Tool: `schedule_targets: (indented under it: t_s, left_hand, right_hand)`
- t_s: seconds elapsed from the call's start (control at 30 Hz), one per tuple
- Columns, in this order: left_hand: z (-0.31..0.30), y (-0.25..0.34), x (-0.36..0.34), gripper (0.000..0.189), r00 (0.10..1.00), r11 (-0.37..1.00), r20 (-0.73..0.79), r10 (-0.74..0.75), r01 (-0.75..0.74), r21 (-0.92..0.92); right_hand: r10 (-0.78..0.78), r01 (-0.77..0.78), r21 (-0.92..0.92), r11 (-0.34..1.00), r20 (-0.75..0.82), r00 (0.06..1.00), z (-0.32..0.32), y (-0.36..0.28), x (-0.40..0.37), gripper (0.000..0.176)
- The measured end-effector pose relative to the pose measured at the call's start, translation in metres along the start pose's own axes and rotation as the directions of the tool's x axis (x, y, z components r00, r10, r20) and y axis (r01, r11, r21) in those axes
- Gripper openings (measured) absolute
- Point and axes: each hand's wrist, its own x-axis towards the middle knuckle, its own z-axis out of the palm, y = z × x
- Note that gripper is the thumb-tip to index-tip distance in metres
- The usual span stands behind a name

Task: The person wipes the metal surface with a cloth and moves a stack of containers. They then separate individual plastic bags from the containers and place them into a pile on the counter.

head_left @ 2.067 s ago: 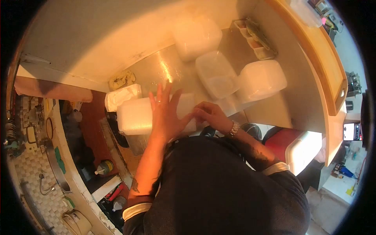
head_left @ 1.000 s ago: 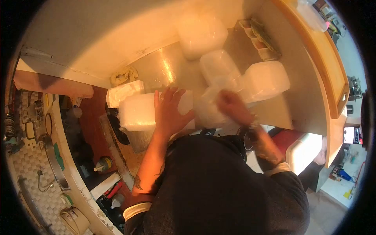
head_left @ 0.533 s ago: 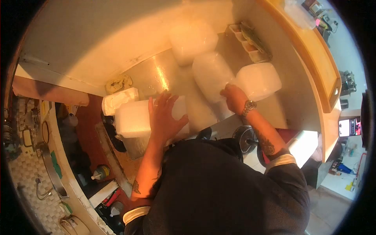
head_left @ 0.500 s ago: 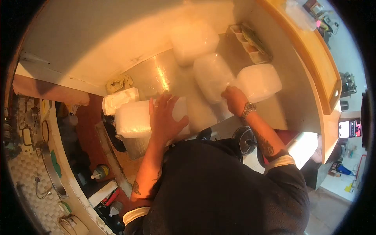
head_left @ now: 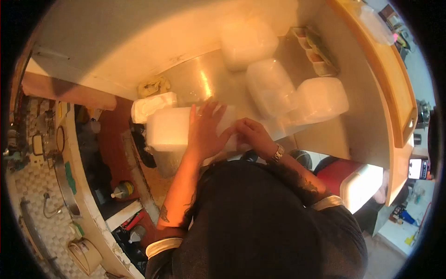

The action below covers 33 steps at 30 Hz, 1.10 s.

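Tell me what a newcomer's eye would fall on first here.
First, the pale stack of plastic containers lying at the front of the counter, with the left hand spread over it and the right hand by its right end. Then the bright glare on the metal just beyond the left hand.

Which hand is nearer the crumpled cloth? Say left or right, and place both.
Left. The left hand is spread over the white stack, right of the crumpled cloth and closer to the wearer; the right hand is farther right, by the stack's right end.
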Motion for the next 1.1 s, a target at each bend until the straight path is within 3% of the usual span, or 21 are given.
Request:
schedule_targets:
  t_s: [0.13,0.33,0.53,0.73,1.1]
  left_hand:
    - [0.0,-0.004,-0.002,0.06,1.0,1.0,0.021,0.008,-0.007,-0.022]
    - [-0.001,-0.004,-0.003,0.057,1.0,0.998,0.013,0.021,-0.02,-0.053]
    - [-0.002,-0.003,-0.003,0.056,1.0,0.996,0.024,-0.006,0.008,-0.086]
    - [-0.001,-0.003,-0.003,0.059,0.999,0.994,0.018,-0.03,0.031,-0.101]
    - [0.001,0.002,-0.003,0.057,0.998,0.996,-0.047,-0.029,0.025,-0.084]
  right_hand:
    - [-0.072,0.075,-0.097,0.992,0.025,0.997,0.006,0.007,0.016,0.024]
    - [0.016,-0.015,0.003,1.0,-0.021,1.0,0.006,-0.001,0.016,0.018]
    - [-0.064,0.064,-0.102,0.993,0.002,0.998,0.009,-0.004,0.018,0.018]
    - [-0.141,0.131,-0.125,0.983,-0.071,0.988,0.011,0.006,0.023,0.019]
    - [-0.145,0.135,-0.115,0.984,-0.089,0.985,0.001,0.008,0.019,0.018]
